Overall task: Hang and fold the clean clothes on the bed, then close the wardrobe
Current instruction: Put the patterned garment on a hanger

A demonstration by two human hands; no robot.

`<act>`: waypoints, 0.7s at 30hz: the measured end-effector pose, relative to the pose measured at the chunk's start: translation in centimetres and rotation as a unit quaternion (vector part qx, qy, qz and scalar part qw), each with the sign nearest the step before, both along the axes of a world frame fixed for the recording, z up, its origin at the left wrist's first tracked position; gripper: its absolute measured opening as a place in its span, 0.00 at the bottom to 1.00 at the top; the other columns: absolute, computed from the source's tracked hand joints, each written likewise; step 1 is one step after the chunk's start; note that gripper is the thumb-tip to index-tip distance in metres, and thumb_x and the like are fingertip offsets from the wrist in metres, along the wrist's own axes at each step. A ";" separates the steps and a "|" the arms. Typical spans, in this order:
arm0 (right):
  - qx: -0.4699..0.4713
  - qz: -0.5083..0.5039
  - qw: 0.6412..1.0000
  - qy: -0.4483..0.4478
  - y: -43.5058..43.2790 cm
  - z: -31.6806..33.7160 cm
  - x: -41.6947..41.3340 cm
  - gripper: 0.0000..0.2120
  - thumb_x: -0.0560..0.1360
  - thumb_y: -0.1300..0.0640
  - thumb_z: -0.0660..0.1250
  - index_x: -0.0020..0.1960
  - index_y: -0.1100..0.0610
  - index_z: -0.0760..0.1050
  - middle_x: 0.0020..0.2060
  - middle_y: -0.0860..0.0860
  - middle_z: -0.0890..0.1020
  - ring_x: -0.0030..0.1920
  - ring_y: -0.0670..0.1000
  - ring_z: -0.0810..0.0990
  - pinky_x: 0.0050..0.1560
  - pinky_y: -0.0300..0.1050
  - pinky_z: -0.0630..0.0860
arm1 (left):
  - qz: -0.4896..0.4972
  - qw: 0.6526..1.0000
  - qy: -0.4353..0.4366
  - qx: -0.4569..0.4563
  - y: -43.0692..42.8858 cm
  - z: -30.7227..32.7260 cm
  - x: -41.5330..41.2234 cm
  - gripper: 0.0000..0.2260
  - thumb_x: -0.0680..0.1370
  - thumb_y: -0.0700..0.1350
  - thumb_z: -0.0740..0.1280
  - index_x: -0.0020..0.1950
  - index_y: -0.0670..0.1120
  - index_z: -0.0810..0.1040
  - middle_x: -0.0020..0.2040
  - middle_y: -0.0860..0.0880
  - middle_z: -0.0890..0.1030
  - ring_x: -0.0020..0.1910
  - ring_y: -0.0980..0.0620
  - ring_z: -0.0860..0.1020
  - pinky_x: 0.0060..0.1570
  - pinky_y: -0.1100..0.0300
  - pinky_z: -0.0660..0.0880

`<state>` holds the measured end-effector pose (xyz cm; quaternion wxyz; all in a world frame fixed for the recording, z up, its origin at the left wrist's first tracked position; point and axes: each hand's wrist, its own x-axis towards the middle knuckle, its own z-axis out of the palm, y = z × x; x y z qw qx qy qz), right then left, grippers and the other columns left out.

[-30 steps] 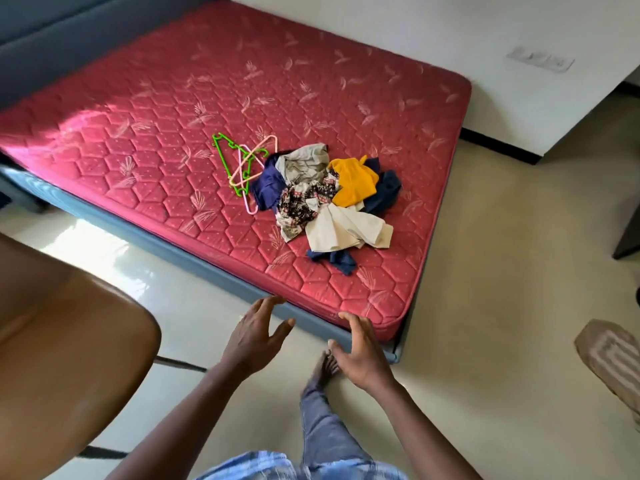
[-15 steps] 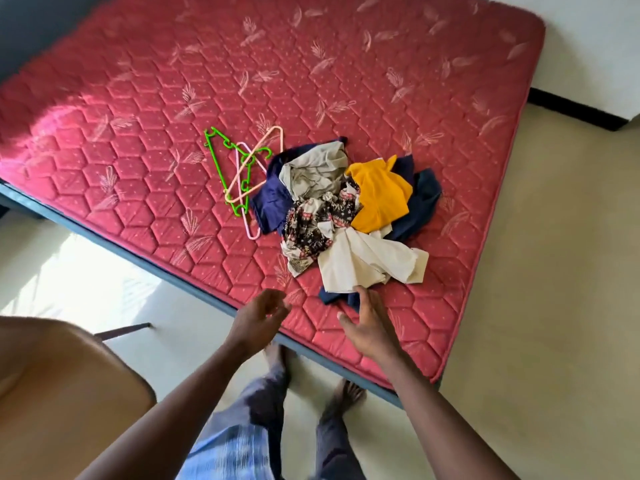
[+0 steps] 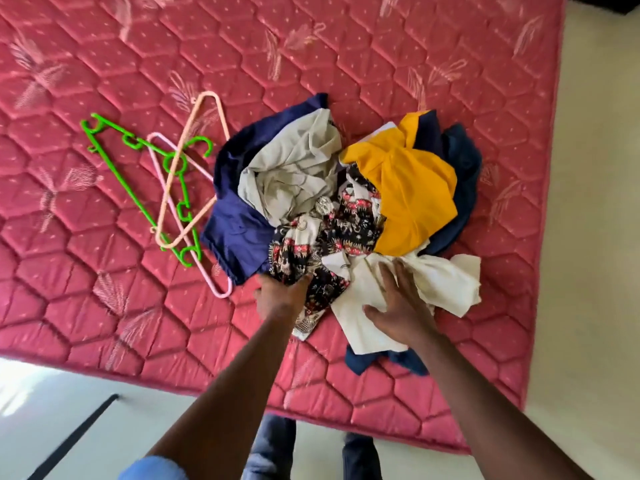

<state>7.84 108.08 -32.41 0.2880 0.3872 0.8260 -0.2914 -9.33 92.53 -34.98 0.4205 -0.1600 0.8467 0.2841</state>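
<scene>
Both hands are now landing on the clothes, where half a second ago they were hovering short of the pile. We are judging that sorting is only beginning, and nothing is yet hung or folded.

We are recording the red mattress point(image 3: 104, 306) lying beneath everything. The pile of clothes point(image 3: 346, 216) is sitting toward its near right part, with a navy garment point(image 3: 239, 223) at left, a grey garment point(image 3: 291, 168) over it, a yellow garment point(image 3: 412, 195) at right, a cream garment point(image 3: 446, 282) in front and a patterned garment point(image 3: 332, 237) in the middle.

Three hangers point(image 3: 175, 164), green, peach and pink, are lying crossed just beside the pile's left edge.

We are seeing the left hand point(image 3: 280, 296) gripping the patterned garment's near edge, fingers curled into it. The right hand point(image 3: 398, 306) is resting flat on the cream garment, fingers straight.

No wardrobe is showing.
</scene>
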 end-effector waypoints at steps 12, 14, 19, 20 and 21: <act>-0.325 -0.219 0.880 0.269 -3.4 14.4 -6.8 0.45 0.72 0.56 0.80 0.80 0.39 0.60 0.74 0.37 0.69 0.71 0.34 0.70 0.69 0.38 0.72 | 0.263 0.882 -0.151 0.359 3.5 15.2 -0.5 0.11 0.79 0.36 0.70 0.60 0.34 0.80 0.49 0.37 0.85 0.45 0.40 0.85 0.43 0.50 0.83; -0.302 -0.187 0.885 0.300 -4.1 17.4 -7.5 0.46 0.70 0.57 0.80 0.79 0.38 0.60 0.73 0.39 0.72 0.71 0.39 0.73 0.71 0.44 0.73 | 0.236 0.852 -0.209 0.419 3.5 19.7 -2.0 0.14 0.80 0.42 0.70 0.62 0.34 0.81 0.53 0.37 0.85 0.48 0.41 0.85 0.46 0.51 0.83; -0.248 -0.302 0.828 0.402 -2.7 26.2 -8.2 0.16 0.75 0.55 0.73 0.62 0.49 0.81 0.54 0.48 0.87 0.56 0.48 0.85 0.60 0.49 0.80 | 0.077 0.795 -0.194 0.570 2.3 29.0 -5.1 0.25 0.71 0.40 0.71 0.68 0.40 0.74 0.52 0.44 0.85 0.50 0.45 0.84 0.50 0.53 0.83; -0.273 -0.332 0.797 0.424 -2.4 28.0 -8.1 0.13 0.76 0.52 0.73 0.61 0.51 0.82 0.48 0.51 0.87 0.50 0.49 0.86 0.54 0.46 0.80 | 0.032 0.798 -0.159 0.581 2.0 30.0 -5.5 0.28 0.70 0.37 0.69 0.71 0.42 0.71 0.56 0.43 0.85 0.55 0.44 0.84 0.54 0.51 0.82; -0.308 -0.348 0.765 0.447 -2.2 30.2 -7.9 0.14 0.79 0.48 0.70 0.60 0.53 0.83 0.42 0.56 0.86 0.42 0.50 0.85 0.48 0.44 0.80 | -0.023 0.805 -0.110 0.582 1.6 31.5 -5.5 0.30 0.70 0.35 0.68 0.73 0.43 0.70 0.62 0.43 0.84 0.61 0.43 0.83 0.59 0.48 0.80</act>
